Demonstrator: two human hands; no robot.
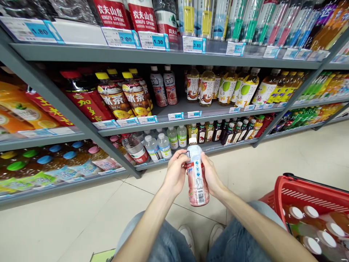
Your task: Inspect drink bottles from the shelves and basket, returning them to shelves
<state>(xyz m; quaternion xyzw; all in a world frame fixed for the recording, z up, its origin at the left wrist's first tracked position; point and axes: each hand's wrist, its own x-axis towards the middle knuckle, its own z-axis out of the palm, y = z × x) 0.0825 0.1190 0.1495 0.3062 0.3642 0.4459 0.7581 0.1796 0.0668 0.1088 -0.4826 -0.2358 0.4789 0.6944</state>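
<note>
A pink-labelled drink bottle (195, 182) with a white cap is held upright between both hands, above the floor and in front of the shelves. My left hand (176, 171) grips its left side, with the fingers curled and their tips against the label. On the other side, my right hand (212, 173) presses along the bottle, its fingers mostly hidden behind it. The printed back with a barcode faces me. Two similar bottles (170, 85) stand on the middle shelf, left of the tea bottles (207, 85).
Grey shelving (163, 54) full of drinks spans the view. Iced tea bottles (135, 96) stand at middle left, small juice bottles (229, 134) on the lowest shelf. At right, a red shopping basket (278, 193) holds several white-capped bottles (311, 211). My bent knees are below my arms.
</note>
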